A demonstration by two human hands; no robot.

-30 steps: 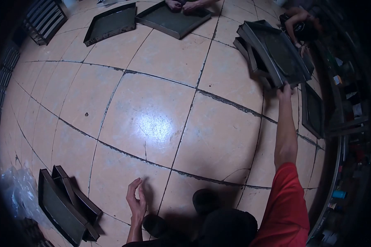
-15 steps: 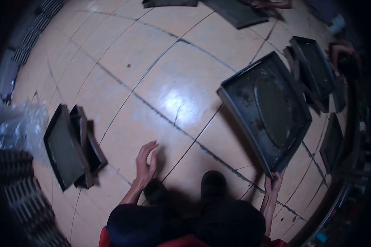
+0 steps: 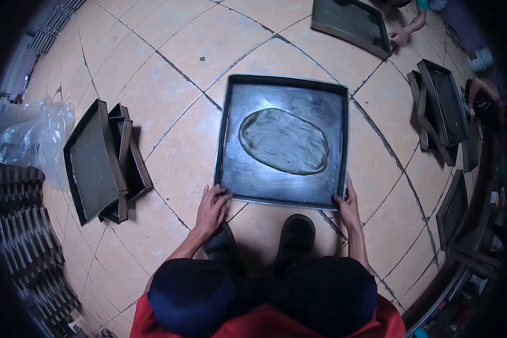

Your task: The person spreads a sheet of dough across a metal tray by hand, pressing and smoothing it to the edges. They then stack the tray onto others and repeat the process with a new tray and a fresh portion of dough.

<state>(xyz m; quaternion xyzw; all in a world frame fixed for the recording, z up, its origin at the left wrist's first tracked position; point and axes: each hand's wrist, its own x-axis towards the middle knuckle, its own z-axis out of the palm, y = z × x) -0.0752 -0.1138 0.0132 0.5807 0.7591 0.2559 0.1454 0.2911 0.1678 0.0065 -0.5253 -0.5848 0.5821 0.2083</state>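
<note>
In front of my feet is a square dark metal baking tray (image 3: 281,194) with raised sides. A flat oval slab of greenish dough (image 3: 284,141) lies in its middle. My left hand (image 3: 212,208) grips the tray's near left corner, fingers bent over the rim. At the near right corner my right hand (image 3: 348,205) holds the side, its thumb on the rim and the other fingers hidden outside the wall.
Stacked trays (image 3: 96,163) lean on each other at the left, near clear plastic sheeting (image 3: 34,135). More trays (image 3: 442,104) stand at the right. At the top right, another person's hand (image 3: 401,37) touches a tray (image 3: 352,25). Dark slatted racks (image 3: 28,242) line the left edge.
The tray has swung from tilted at the right to lie squarely before me. My left hand has moved up from beside my foot and taken its near left corner.
</note>
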